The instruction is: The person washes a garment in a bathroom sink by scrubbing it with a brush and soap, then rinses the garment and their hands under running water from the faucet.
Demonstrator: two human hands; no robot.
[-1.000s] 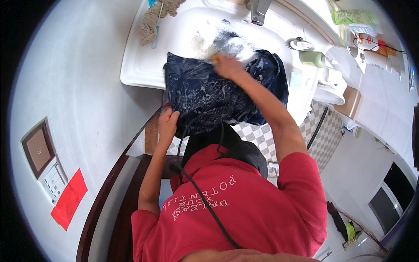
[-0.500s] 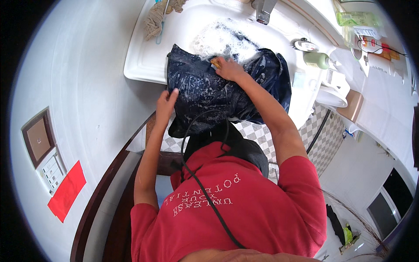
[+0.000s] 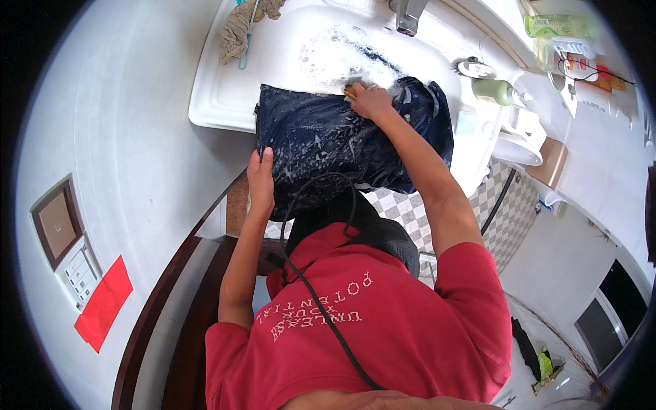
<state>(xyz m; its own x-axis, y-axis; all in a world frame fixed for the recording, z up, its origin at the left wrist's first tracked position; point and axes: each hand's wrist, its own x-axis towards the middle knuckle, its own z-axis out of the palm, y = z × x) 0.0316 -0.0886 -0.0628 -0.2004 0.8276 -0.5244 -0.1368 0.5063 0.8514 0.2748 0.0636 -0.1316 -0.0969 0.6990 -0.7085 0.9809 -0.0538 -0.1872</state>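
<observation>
A wet, dark blue garment (image 3: 307, 130), streaked with suds, lies over the front of a white sink (image 3: 219, 102) and hangs toward me. My right hand (image 3: 374, 102) is closed around a small brown scrub brush (image 3: 350, 91) at the garment's far edge, beside the foam. Most of the brush is hidden under my fingers. At the garment's left edge, my left hand (image 3: 261, 181) grips the cloth, thumb on top and fingers mostly out of sight. White suds (image 3: 331, 58) spread in the basin beyond.
A faucet (image 3: 410, 17) stands at the sink's back. On the right ledge are a white-backed brush (image 3: 476, 70) and a green bottle (image 3: 493, 91). A beige rag (image 3: 237, 34) hangs at the left rim. A black cable (image 3: 321, 301) crosses my shirt.
My right hand has moved slightly away and right with the brush. My left hand has come lower and closed on the cloth's edge. The garment's left part lies flatter, its far corner lower.
</observation>
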